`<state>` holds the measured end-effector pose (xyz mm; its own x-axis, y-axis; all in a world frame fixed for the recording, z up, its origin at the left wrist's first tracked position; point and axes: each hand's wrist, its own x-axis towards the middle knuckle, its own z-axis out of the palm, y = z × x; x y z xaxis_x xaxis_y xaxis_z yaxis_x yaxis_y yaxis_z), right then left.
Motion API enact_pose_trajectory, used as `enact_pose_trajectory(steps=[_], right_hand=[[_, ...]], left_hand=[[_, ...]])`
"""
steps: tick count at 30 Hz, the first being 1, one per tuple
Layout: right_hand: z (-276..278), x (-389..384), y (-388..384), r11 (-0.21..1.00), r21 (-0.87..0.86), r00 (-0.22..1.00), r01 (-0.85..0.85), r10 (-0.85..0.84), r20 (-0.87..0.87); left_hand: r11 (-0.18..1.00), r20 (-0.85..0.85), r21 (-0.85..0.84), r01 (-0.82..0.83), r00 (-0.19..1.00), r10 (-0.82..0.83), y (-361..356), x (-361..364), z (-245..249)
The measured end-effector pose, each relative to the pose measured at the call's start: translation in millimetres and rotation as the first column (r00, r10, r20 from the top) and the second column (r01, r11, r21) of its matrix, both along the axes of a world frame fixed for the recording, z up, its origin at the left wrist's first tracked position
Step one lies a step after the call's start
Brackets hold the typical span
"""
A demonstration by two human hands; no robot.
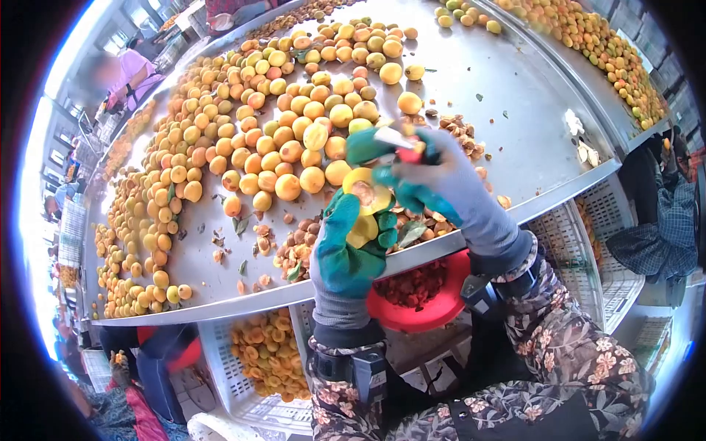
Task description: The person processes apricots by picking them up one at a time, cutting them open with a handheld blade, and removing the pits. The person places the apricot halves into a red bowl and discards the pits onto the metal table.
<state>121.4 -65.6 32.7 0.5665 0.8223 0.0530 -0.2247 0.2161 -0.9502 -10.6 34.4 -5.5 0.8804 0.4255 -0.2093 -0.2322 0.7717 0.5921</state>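
My left hand (351,246), in a green-coated grey glove, is closed around a cut apricot (362,192) just over the table's near edge. The cut face points up and shows a brownish hollow. Another yellow apricot piece (362,231) sits lower in the same fingers. My right hand (426,173), gloved alike, grips a small knife (391,137) with a pale blade and red handle, blurred by motion. Its fingers are right at the cut apricot's edge. Beyond both hands, whole apricots (287,147) cover much of the metal table (507,81).
Pits (300,246) and leaves lie by the near edge. Below it are a red basin (390,314) of reddish-brown bits and a white crate (220,360) of apricot halves. More apricots (588,44) line the right-hand table. A person in purple (136,70) is at the far left.
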Motion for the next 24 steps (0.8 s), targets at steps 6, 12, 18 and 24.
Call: enact_pose_trajectory(steps=[6,12,18,24], right_hand=[[14.7,-4.0,4.2,0.772,0.517,0.923,0.370,-0.243,-0.297],[11.7,-15.3,8.6,0.748,0.457,0.870,0.482,-0.470,-0.148],[1.4,-16.5,10.7,0.745,0.500,0.878,0.442,-0.473,-0.070],[-1.1,-7.9,12.1,0.707,0.501,0.862,0.499,-0.463,-0.205]], left_hand=[[0.999,-0.021,-0.022,-0.047,0.999,0.046,-9.1,6.2,-9.0],[0.995,0.085,0.032,-0.097,0.992,0.094,-22.9,11.1,-13.2],[0.780,0.059,0.590,-0.207,0.975,0.215,-23.5,19.0,-24.2],[0.997,0.049,-0.029,-0.073,0.996,0.074,-22.2,15.1,-5.6]])
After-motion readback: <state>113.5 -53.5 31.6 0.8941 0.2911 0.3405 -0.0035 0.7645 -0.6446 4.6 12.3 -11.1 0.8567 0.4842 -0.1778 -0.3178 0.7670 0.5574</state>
